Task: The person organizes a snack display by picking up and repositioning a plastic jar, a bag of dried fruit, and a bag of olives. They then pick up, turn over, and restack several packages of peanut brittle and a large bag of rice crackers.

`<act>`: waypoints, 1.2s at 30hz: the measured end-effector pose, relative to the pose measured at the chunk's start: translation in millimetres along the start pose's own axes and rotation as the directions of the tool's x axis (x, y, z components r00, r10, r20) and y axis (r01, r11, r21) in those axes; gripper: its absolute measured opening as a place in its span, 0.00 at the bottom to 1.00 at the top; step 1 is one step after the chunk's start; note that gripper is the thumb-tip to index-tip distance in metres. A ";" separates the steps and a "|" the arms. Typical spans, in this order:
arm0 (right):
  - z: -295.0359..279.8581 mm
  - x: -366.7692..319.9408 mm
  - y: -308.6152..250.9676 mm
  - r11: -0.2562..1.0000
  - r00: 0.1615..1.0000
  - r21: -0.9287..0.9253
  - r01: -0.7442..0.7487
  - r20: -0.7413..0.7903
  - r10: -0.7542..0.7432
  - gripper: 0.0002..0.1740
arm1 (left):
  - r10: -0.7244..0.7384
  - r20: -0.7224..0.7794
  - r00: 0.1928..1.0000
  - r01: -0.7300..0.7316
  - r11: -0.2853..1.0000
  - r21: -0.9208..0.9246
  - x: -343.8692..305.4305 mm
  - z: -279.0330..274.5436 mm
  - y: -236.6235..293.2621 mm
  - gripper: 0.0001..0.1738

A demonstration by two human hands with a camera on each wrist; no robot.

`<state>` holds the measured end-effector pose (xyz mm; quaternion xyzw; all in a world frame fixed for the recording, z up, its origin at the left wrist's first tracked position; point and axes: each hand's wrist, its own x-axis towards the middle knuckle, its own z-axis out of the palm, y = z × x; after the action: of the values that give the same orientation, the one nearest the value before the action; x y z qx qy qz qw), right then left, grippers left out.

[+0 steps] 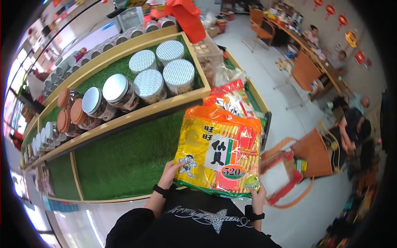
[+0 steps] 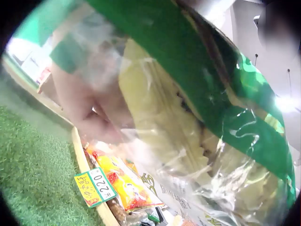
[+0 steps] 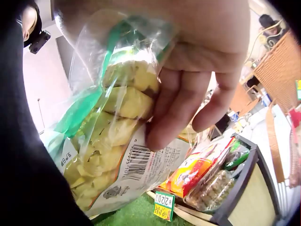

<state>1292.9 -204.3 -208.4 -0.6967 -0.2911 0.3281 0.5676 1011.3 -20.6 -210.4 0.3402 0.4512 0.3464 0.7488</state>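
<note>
A large yellow and orange bag of rice crackers (image 1: 217, 153), marked 520, is held up in front of the chest with its printed face up. My left hand (image 1: 168, 175) grips its lower left side, thumb on the front. The lower right corner is held by my right hand (image 1: 259, 197). In the right wrist view the fingers (image 3: 176, 106) of that hand lie curled against the bag's back, near a barcode. Individually wrapped crackers (image 3: 101, 150) show through the clear plastic. The left wrist view has the bag's green edge (image 2: 155, 42) close to the camera.
A wooden-edged display stand lined with green turf (image 1: 124, 157) stands ahead and left. Several lidded jars (image 1: 178, 76) fill its upper tier. Red snack bags (image 1: 231, 97) lie behind the held bag, beside a price card (image 3: 164, 205). Chairs (image 1: 312, 151) and seated people are at right.
</note>
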 end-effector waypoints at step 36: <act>-33.5 371.5 -41.5 0.942 0.877 0.009 0.335 0.362 -0.316 0.19 | -0.362 -0.510 0.780 0.293 0.932 -0.214 109.4 127.5 -119.8 0.24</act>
<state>1546.4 72.4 -210.1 -0.5812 -0.5113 0.3417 0.5329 1191.5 -18.7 -311.0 0.0980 0.6742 0.3196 0.6586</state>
